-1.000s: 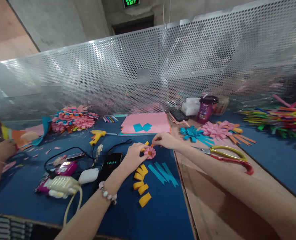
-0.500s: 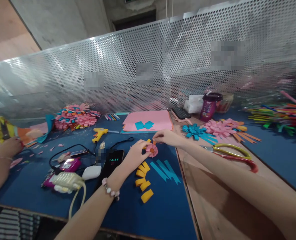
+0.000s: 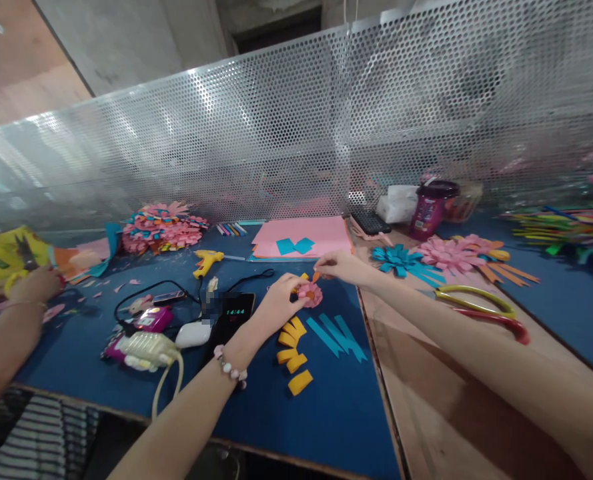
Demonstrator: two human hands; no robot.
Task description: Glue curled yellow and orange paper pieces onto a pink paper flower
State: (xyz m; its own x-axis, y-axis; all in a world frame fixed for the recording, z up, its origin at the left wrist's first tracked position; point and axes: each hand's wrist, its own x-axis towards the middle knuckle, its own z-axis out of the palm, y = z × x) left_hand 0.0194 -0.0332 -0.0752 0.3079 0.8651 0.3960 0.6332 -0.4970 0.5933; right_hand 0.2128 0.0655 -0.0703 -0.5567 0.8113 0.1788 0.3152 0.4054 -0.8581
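Left hand (image 3: 278,303) pinches pink flower (image 3: 313,296) — petals already ringed; right hand (image 3: 343,267) pinches orange piece (image 3: 315,276) at flower's one o'clock — yellow loops (image 3: 287,339) at seven.

The paper stack (image 3: 323,231) lay before the partition (image 3: 296,133), right of the glue gun (image 3: 207,263); the scissors (image 3: 496,313) lay in front of the cup (image 3: 430,212).

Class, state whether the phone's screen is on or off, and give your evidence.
On: the phone shows lit digits, 14:44, on its dark screen.
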